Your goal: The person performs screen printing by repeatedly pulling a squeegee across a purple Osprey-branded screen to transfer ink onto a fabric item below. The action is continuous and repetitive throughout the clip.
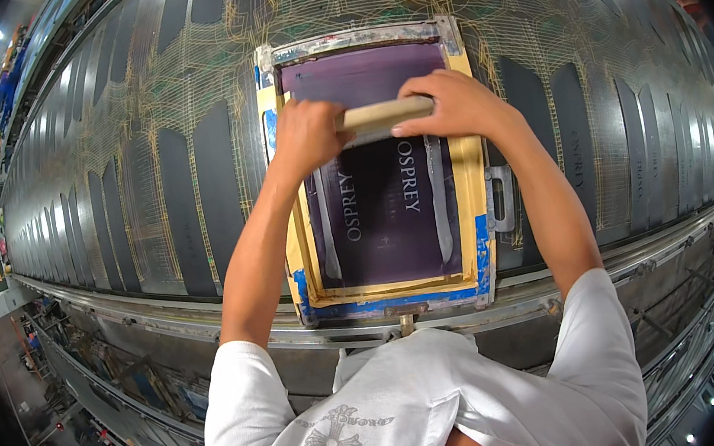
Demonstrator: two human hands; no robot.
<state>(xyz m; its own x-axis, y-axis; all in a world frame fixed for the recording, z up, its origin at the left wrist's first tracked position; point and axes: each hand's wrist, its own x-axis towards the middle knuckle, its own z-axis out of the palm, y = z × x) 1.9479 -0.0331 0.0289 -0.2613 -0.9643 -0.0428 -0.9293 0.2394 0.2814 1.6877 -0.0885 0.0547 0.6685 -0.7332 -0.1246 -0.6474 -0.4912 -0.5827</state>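
Note:
My left hand (310, 132) and my right hand (453, 104) are both closed around the pale handle of a squeegee (382, 116), one at each end. It lies crosswise over the upper half of a screen-printing frame (355, 43). The squeegee's lower edge is mostly hidden behind its handle and my hands. Purple mesh (352, 263) fills the frame, with pale lettering running lengthwise on a dark band. Grey ink-like streaks (441, 214) run down both sides of the mesh. Yellow tape (301, 255) and blue tape (484, 253) cover parts of the frame.
Under the frame stretches a long dark printing table (142, 285) with rows of dark panels (216, 164) and yellow marking lines. A metal rail (539, 295) follows its near edge, close to my body. A grey handle (502, 199) juts from the frame's right side.

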